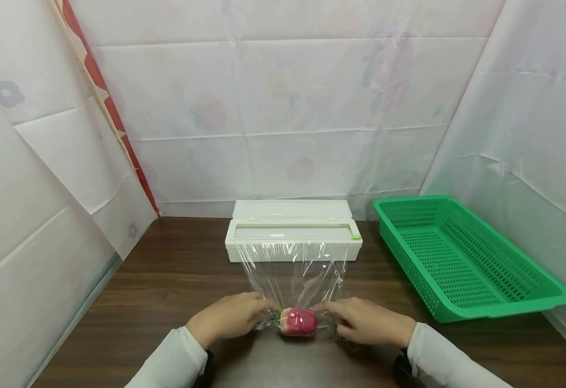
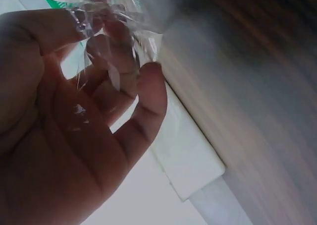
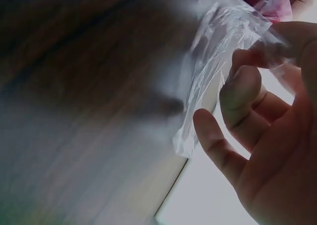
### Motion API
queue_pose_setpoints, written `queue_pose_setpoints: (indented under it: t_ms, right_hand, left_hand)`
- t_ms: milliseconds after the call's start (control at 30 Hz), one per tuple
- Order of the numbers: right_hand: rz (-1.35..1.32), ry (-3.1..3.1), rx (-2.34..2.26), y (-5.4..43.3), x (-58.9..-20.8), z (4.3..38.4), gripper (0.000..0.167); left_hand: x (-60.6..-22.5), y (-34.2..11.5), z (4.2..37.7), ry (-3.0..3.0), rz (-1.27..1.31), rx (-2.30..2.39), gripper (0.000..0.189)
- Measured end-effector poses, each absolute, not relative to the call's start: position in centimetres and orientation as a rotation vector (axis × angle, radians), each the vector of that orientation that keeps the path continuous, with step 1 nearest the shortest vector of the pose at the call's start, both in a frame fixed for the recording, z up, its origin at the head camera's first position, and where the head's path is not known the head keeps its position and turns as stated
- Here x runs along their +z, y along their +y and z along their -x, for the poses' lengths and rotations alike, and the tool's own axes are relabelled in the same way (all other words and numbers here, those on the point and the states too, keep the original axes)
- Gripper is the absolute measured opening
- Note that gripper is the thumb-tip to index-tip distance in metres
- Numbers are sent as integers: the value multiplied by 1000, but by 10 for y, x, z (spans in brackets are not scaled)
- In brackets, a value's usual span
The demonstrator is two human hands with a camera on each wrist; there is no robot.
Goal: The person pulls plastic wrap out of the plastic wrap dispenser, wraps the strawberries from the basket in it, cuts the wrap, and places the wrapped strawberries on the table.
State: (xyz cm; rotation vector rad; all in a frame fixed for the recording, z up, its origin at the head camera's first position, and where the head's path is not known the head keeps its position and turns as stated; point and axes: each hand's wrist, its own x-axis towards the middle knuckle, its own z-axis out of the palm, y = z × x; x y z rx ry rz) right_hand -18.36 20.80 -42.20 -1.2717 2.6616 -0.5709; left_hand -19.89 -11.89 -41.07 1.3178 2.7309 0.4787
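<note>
A red fruit-like piece (image 1: 298,321), pale toward its left end with a bit of green, sits under clear cling film (image 1: 307,280) near the table's front. The film stretches back from it to a white cling film dispenser (image 1: 294,250). On the left of the piece, my left hand (image 1: 232,319) pinches gathered film; the left wrist view has the crumpled film (image 2: 111,17) among thumb and fingers. My right hand (image 1: 372,322) pinches film at the other end, its fingertips close to the piece. Bunched film (image 3: 223,41) trails from those fingers in the right wrist view.
The dispenser's lid (image 1: 292,209) is raised at the back, and a small green tab (image 1: 356,237) marks its right end. A green plastic basket (image 1: 409,264) stands on the right side of the brown wooden table (image 1: 176,275). Pale sheets (image 1: 292,108) hang around the table.
</note>
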Motion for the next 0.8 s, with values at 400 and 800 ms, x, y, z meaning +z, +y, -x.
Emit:
queue_pose_setpoints:
  t_ms: [400,800]
  right_hand:
    - [1428,2707,-555,212,-424,188,63]
    - [1499,2694,-561,207,-422,187,63]
  left_hand:
    - [-414,-121,206,2751,-1407,598,37]
    - [-407,-95,195,3008,-1482,449,26]
